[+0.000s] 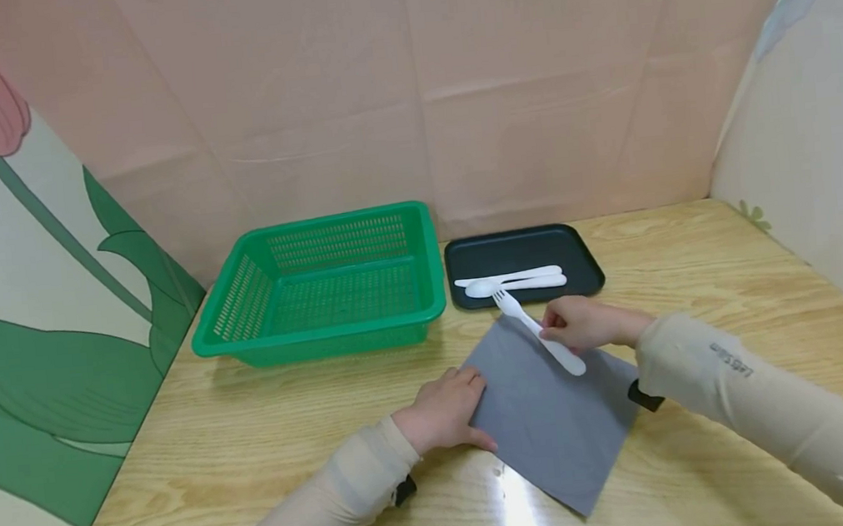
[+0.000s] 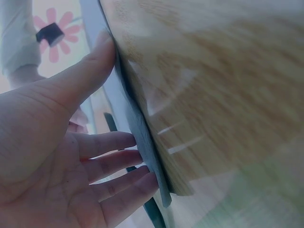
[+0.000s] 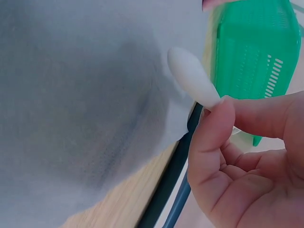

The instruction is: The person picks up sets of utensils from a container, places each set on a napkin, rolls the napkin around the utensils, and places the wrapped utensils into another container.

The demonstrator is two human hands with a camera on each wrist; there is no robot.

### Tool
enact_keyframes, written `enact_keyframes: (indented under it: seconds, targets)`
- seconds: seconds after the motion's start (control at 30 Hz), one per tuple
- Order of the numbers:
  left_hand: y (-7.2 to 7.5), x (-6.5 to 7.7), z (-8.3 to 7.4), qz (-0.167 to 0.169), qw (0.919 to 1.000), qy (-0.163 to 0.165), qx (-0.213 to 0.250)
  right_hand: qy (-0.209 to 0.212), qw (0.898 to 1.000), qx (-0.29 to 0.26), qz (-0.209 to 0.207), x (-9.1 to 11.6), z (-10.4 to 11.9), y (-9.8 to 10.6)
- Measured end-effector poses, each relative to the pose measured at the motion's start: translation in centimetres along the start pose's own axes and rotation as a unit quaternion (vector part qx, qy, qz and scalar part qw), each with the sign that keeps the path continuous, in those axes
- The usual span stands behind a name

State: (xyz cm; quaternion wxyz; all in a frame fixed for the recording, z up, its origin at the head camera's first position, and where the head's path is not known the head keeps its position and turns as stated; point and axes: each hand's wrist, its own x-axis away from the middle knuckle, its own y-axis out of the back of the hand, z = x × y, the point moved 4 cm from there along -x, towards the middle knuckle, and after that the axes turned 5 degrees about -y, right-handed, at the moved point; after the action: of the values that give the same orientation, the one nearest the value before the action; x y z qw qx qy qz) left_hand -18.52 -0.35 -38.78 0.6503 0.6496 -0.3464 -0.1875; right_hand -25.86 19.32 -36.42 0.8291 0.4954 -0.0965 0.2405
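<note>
At the far left stands a green basket (image 1: 315, 337), and nearer, to its right, the left hand (image 1: 445, 411) rests at the left edge of a gray cloth (image 1: 556, 427), its fingers extended and spread with the thumb well apart, which the left wrist view shows more plainly than the head view. Beyond the cloth, a black tray (image 1: 518, 250) holds a white knife (image 1: 513, 275) and spoon (image 1: 480, 290); to the right, the right hand (image 1: 585, 322) pinches a white fork (image 1: 563, 357) over the cloth, its tines seen only from the head, while the right wrist view shows just the rounded handle end.
</note>
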Motion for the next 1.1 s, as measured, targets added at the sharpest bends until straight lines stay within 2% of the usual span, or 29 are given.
enact_keyframes:
  seconds: [0.5, 1.1]
  targets:
    - [0.1, 0.0, -0.1, 0.006, 1.0, 0.003, 0.004, -0.026, 0.999, -0.024, 0.016, -0.2, 0.0, -0.8]
    - [-0.1, -0.1, 0.0, 0.008, 0.9999, 0.004, 0.005, -0.039, 0.995, -0.085, 0.023, 0.0, 0.2, -2.1]
